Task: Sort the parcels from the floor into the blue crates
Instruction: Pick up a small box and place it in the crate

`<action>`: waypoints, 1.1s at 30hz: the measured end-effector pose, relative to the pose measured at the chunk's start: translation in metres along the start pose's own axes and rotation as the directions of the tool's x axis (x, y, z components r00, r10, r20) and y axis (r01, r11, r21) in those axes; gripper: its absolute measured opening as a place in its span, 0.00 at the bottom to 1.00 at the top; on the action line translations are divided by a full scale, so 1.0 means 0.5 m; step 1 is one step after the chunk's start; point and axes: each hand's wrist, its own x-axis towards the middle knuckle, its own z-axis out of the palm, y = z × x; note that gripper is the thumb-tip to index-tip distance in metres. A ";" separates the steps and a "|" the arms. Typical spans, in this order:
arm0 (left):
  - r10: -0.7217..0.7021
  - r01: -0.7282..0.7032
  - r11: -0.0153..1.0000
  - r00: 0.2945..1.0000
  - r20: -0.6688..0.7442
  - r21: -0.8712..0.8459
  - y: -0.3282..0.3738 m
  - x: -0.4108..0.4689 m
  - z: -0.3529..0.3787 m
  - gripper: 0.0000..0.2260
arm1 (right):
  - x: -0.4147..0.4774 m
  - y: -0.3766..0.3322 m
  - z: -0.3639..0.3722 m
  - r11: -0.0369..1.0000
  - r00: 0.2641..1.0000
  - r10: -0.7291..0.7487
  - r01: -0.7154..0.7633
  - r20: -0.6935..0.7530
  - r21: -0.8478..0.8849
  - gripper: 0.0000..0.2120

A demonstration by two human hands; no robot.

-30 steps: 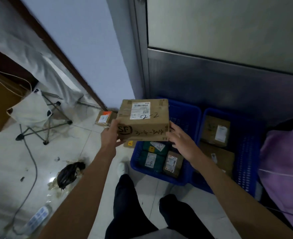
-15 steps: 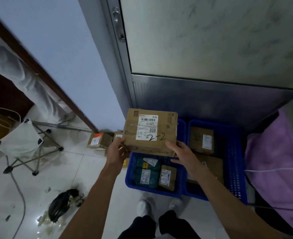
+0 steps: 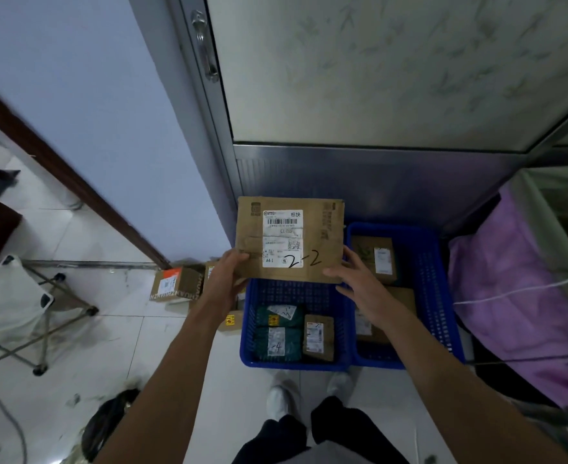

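Note:
A brown cardboard parcel [image 3: 316, 229] with a white label and "2-2" handwritten on it hangs in the air above the far end of the left blue crate [image 3: 247, 333]. My left hand [image 3: 224, 279] grips its lower left corner and my right hand [image 3: 356, 279] grips its lower right corner. That crate holds two green parcels [image 3: 277, 329] and a small brown one [image 3: 318, 336]. Right beside it, the right blue crate [image 3: 436, 296] contains several brown parcels [image 3: 376, 259]. More small parcels [image 3: 178, 283] lie on the floor to the left of the crates.
The crates stand against a metal door [image 3: 376, 175] with a handle [image 3: 204, 45]. A bed with purple bedding [image 3: 516, 296] lies to the right. A folding stool [image 3: 11, 306] and a black bag [image 3: 108, 420] are on the tiled floor at left. My feet [image 3: 277, 400] stand before the crates.
The parcel has been tilted so its labelled face now points at me, and it has risen slightly. I stepped closer to the crates; both hands kept their hold.

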 end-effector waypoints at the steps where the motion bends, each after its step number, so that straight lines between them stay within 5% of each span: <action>1: 0.007 -0.007 1.000 1.000 0.014 0.013 0.004 0.005 -0.003 0.20 | -0.002 -0.007 0.003 1.000 1.000 -0.008 0.008 -0.012 -0.006 0.33; 6: -0.024 0.021 0.994 0.999 0.033 0.108 0.005 0.020 0.006 0.17 | -0.002 -0.022 0.010 0.997 0.996 -0.053 0.049 -0.069 -0.052 0.27; 14: -0.023 0.041 0.944 0.998 -0.059 0.327 -0.015 0.036 0.052 0.20 | -0.008 -0.023 -0.020 0.965 0.996 -0.050 0.031 -0.067 -0.260 0.34; 17: 0.002 0.022 0.929 0.998 -0.064 0.368 -0.016 0.038 0.090 0.16 | 0.007 -0.018 -0.047 0.953 0.996 -0.044 0.017 -0.083 -0.303 0.28; 24: 0.046 0.031 0.881 0.988 -0.150 0.472 -0.059 0.051 0.222 0.17 | 0.039 0.002 -0.191 0.956 0.999 -0.001 -0.012 -0.047 -0.292 0.22; 33: 0.032 0.041 0.896 0.987 -0.156 0.443 -0.156 0.054 0.440 0.22 | 0.082 0.046 -0.436 0.936 0.998 0.066 -0.064 -0.008 -0.346 0.32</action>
